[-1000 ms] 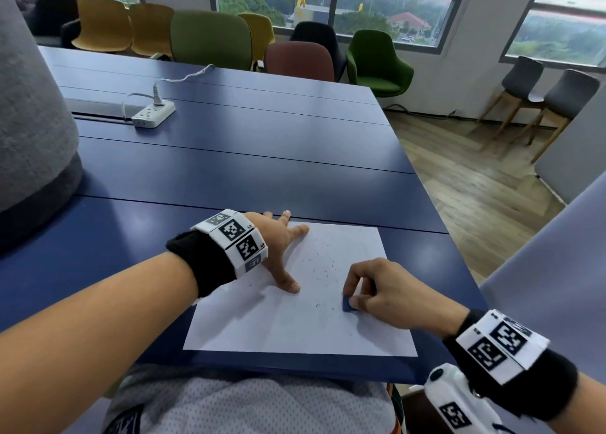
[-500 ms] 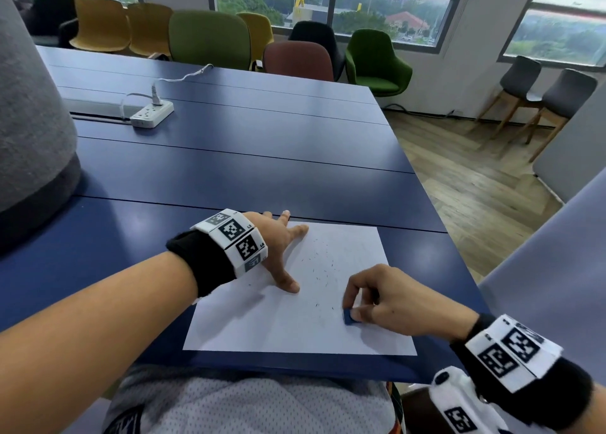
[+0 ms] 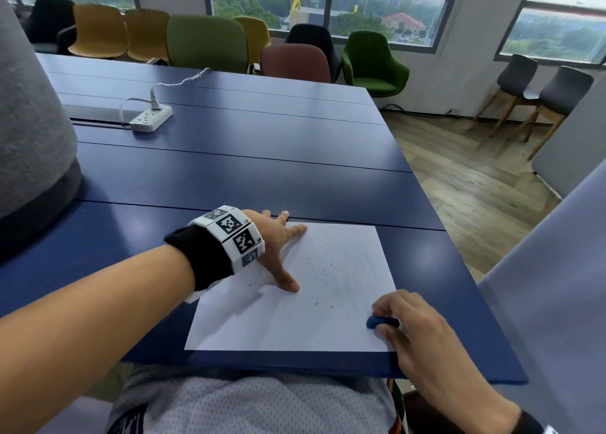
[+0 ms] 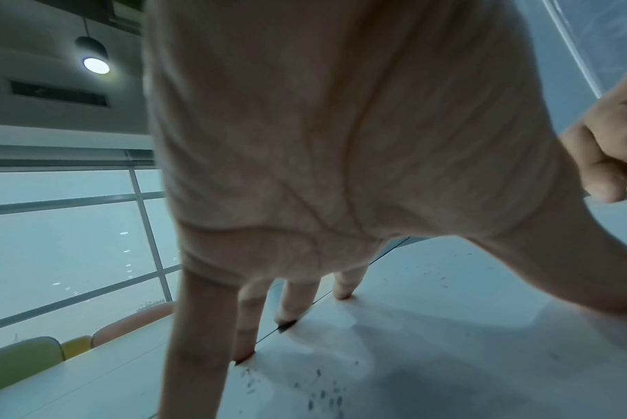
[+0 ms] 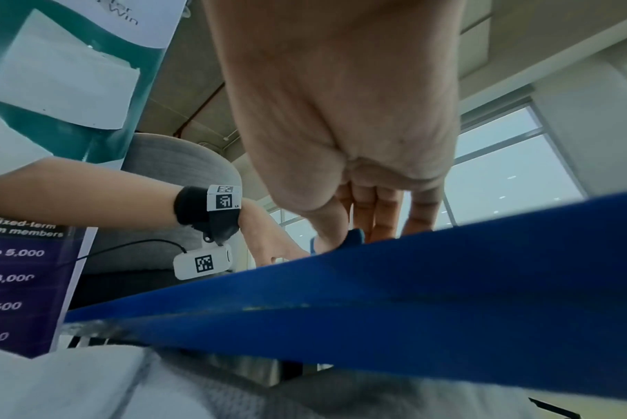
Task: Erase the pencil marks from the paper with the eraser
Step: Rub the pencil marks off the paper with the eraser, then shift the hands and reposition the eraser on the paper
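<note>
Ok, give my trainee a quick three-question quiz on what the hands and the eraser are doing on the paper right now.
1. True or false: the left hand lies spread on the paper, holding it down.
2. Which corner of the paper is the blue eraser nearest? A) far left B) near right C) far right
3. Fill in: the right hand pinches the ____ in its fingers.

Key
1. True; its fingertips press the sheet's far left part.
2. B.
3. Eraser. Dark specks lie scattered over the middle of the sheet.
</note>
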The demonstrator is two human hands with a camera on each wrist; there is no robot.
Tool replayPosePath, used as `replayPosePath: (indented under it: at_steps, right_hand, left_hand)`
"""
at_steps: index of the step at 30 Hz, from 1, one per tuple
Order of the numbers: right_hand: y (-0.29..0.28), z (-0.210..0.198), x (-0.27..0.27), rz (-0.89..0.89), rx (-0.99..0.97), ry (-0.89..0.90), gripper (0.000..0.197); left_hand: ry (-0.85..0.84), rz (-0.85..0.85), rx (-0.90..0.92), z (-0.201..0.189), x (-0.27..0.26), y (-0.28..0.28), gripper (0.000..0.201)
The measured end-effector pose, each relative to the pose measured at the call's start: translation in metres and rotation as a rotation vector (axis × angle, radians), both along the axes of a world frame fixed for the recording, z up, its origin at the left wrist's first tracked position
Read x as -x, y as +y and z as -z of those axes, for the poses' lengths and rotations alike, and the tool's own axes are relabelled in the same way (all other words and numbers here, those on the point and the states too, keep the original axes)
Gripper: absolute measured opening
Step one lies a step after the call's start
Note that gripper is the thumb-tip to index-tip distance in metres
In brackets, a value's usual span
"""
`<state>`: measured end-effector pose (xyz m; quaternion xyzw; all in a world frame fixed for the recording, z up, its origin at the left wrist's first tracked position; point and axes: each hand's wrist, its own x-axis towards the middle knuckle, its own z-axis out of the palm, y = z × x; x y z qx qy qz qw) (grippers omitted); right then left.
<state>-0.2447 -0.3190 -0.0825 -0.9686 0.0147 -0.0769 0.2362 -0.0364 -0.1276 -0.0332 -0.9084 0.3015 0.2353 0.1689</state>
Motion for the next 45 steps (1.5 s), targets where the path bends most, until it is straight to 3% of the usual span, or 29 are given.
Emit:
replayPosePath:
  at_steps: [5,11,14,18,20,24,31,33,36,38,45]
  right_hand:
    - [-0.002,0.011,0.008,-0.039,0.042,-0.107,0.042]
    - [0.000,0.013,0.010,0.002,-0.010,-0.128,0.031]
    - [0.000,0.016,0.010,0.019,-0.062,-0.084,0.025]
    - [-0.002,0.021,0.013,0.033,-0.100,-0.099,0.032]
    - [-0.002,0.021,0.014,0.030,-0.102,-0.094,0.031]
    - [-0.003,0.020,0.015,0.039,-0.137,-0.068,0.031]
    - [-0.001,0.015,0.015,0.035,-0.200,-0.037,0.033]
    - [-0.001,0.017,0.014,0.041,-0.183,-0.056,0.038]
    - [0.000,0.021,0.013,0.041,-0.110,-0.136,0.045]
    - [0.001,0.023,0.013,0.056,-0.099,-0.151,0.045]
    - [0.005,0.026,0.017,0.076,-0.122,-0.140,0.045]
  left_hand:
    - [-0.082,0.081,0.023,0.002,-0.005,0.008,0.107]
    - [-0.222,0.048,-0.132,-0.008,-0.015,0.029,0.069]
    - [-0.233,0.192,-0.047,-0.012,0.012,0.016,0.075]
    - [-0.049,0.540,0.139,0.015,0.090,-0.005,0.087]
    - [0.018,0.621,0.172,0.030,0.119,-0.007,0.094]
    - [0.072,0.534,0.197,0.040,0.125,0.001,0.097]
    - [0.045,0.121,0.101,0.029,0.079,0.027,0.117]
    - [0.012,0.206,0.132,0.031,0.086,0.019,0.110]
    - [0.130,0.456,0.217,0.037,0.114,0.002,0.092]
    - [0.150,0.469,0.224,0.041,0.119,0.003,0.091]
    - [0.077,0.023,0.062,0.023,0.057,0.048,0.114]
